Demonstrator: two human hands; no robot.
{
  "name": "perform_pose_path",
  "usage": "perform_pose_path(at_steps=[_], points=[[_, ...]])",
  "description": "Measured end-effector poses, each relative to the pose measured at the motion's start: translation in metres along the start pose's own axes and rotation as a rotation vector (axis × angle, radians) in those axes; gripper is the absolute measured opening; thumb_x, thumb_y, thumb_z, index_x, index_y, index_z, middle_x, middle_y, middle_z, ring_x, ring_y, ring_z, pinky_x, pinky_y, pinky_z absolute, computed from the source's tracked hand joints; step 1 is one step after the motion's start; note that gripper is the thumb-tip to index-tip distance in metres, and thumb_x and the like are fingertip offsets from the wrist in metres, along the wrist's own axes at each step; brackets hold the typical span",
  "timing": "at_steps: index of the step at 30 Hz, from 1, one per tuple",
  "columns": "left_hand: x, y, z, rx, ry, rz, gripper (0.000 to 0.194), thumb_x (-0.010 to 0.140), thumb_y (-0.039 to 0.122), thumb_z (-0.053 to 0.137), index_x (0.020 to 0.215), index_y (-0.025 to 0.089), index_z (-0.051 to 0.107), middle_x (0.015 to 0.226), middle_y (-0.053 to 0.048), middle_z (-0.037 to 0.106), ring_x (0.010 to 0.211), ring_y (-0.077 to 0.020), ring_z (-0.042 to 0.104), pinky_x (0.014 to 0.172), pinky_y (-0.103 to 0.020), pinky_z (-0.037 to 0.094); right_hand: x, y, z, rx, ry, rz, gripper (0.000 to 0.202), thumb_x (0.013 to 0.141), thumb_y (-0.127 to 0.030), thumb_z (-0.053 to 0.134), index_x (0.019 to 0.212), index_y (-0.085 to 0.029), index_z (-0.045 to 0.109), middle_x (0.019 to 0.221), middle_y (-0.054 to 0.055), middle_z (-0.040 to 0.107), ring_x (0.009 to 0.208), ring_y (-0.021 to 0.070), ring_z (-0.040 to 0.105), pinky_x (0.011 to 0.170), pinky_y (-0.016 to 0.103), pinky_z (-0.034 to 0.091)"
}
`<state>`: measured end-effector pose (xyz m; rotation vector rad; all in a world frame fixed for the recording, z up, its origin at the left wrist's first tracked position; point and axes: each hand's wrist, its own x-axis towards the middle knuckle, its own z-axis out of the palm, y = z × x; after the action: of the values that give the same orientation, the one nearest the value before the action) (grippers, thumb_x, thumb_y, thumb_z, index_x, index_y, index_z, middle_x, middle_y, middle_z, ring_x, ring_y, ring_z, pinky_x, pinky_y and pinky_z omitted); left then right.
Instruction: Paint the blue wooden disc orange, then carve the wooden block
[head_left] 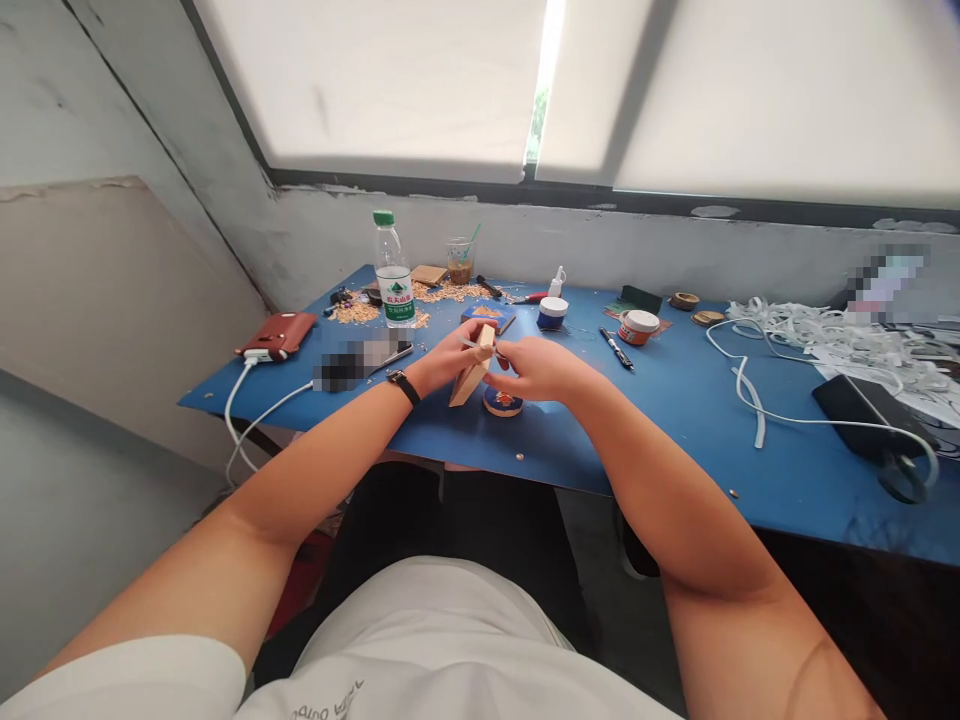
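Note:
My left hand (448, 358), with a dark watch on its wrist, is closed around a pale wooden block (469, 382) tilted up on its edge above the blue table. My right hand (538, 368) is closed at the block's right side, its fingers around a slim tool (472, 343) that reaches across the block's top. The kind of tool is too small to make out. Just under the right hand lies a round blue disc (501, 403) with an orange design and a wooden rim. Behind the hands rests a blue painted piece (491, 318), partly hidden.
Wood shavings (442, 292) surround a water bottle (395, 280) and a drink cup (460, 262). A blue-labelled jar (553, 314), an orange-labelled jar (639, 327) and a pen (616, 350) stand or lie to the right. A phone (364, 362) and its cable lie left; white strips (810, 335) pile far right.

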<state>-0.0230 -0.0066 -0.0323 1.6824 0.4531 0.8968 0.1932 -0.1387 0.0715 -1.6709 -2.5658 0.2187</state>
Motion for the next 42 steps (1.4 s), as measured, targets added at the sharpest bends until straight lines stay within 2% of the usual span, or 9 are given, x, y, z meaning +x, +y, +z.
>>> perform_pose_path(at_steps=[6,12,17,22,27,30,35,38,42], points=[[-0.005,0.001,0.005,-0.002,0.025,0.003,0.111,0.081,0.106,0.102,0.148,0.020,0.084,0.134,-0.015,0.085,0.124,-0.0377,0.082,0.104,-0.044,0.065,-0.001,-0.010,-0.002,-0.058,-0.051,0.088,0.040,0.132,-0.050,0.059,0.141,-0.017,0.079,0.123,0.012,0.090,0.100,0.0254,0.076,0.076,0.037,0.039],[-0.011,0.001,0.009,0.049,0.079,0.017,0.116,0.079,0.114,0.092,0.143,0.017,0.088,0.129,-0.018,0.087,0.119,-0.0394,0.081,0.098,-0.045,0.065,-0.004,-0.019,-0.001,-0.096,-0.053,0.082,0.045,0.134,-0.053,0.057,0.146,-0.016,0.080,0.116,0.016,0.089,0.101,0.0312,0.080,0.077,0.040,0.038],[-0.014,0.003,0.008,0.092,0.107,0.023,0.134,0.075,0.125,0.086,0.154,0.017,0.089,0.141,-0.022,0.088,0.131,-0.0442,0.081,0.107,-0.049,0.067,-0.007,-0.022,-0.001,-0.087,-0.040,0.039,0.047,0.134,-0.054,0.059,0.147,-0.014,0.080,0.116,0.015,0.087,0.103,0.0334,0.080,0.079,0.041,0.040],[-0.018,0.004,0.007,0.077,0.087,0.006,0.137,0.075,0.122,0.091,0.163,0.016,0.088,0.155,-0.025,0.087,0.151,-0.0525,0.078,0.121,-0.055,0.067,-0.007,-0.025,-0.004,-0.096,-0.067,0.036,0.052,0.133,-0.059,0.058,0.140,-0.016,0.085,0.116,0.015,0.087,0.099,0.0330,0.077,0.082,0.042,0.043],[-0.018,0.000,0.010,0.021,0.066,-0.036,0.133,0.072,0.121,0.094,0.156,0.018,0.084,0.139,-0.020,0.089,0.135,-0.0449,0.083,0.109,-0.051,0.069,-0.004,-0.024,0.000,-0.078,-0.054,0.043,0.056,0.131,-0.064,0.061,0.149,-0.016,0.082,0.107,0.014,0.086,0.096,0.0350,0.076,0.081,0.043,0.045],[-0.017,-0.002,0.012,-0.027,0.084,-0.042,0.131,0.068,0.122,0.095,0.146,0.019,0.083,0.129,-0.018,0.089,0.122,-0.0402,0.085,0.102,-0.047,0.069,-0.003,-0.025,0.001,-0.086,-0.062,0.049,0.055,0.132,-0.066,0.060,0.145,-0.017,0.083,0.106,0.015,0.085,0.098,0.0359,0.078,0.081,0.043,0.045],[-0.013,-0.004,0.015,-0.066,0.139,-0.053,0.116,0.074,0.122,0.090,0.129,0.019,0.083,0.110,-0.013,0.085,0.107,-0.0365,0.082,0.094,-0.047,0.067,-0.002,-0.030,-0.002,-0.116,-0.077,0.097,0.049,0.134,-0.057,0.055,0.145,-0.018,0.081,0.115,0.018,0.088,0.103,0.0374,0.081,0.082,0.043,0.045],[-0.012,-0.006,0.015,-0.047,0.136,-0.059,0.113,0.078,0.121,0.088,0.128,0.020,0.083,0.107,-0.011,0.082,0.107,-0.0360,0.079,0.096,-0.047,0.067,-0.002,-0.030,-0.002,-0.099,-0.086,0.103,0.047,0.134,-0.056,0.056,0.145,-0.017,0.081,0.114,0.018,0.087,0.102,0.0386,0.081,0.084,0.044,0.047],[-0.012,-0.011,0.010,-0.025,0.136,-0.032,0.115,0.082,0.116,0.091,0.144,0.020,0.083,0.120,-0.012,0.085,0.120,-0.0383,0.079,0.104,-0.048,0.066,-0.002,-0.027,-0.001,-0.066,-0.063,0.102,0.048,0.133,-0.055,0.058,0.146,-0.016,0.081,0.110,0.018,0.085,0.100,0.0398,0.080,0.085,0.045,0.049]])
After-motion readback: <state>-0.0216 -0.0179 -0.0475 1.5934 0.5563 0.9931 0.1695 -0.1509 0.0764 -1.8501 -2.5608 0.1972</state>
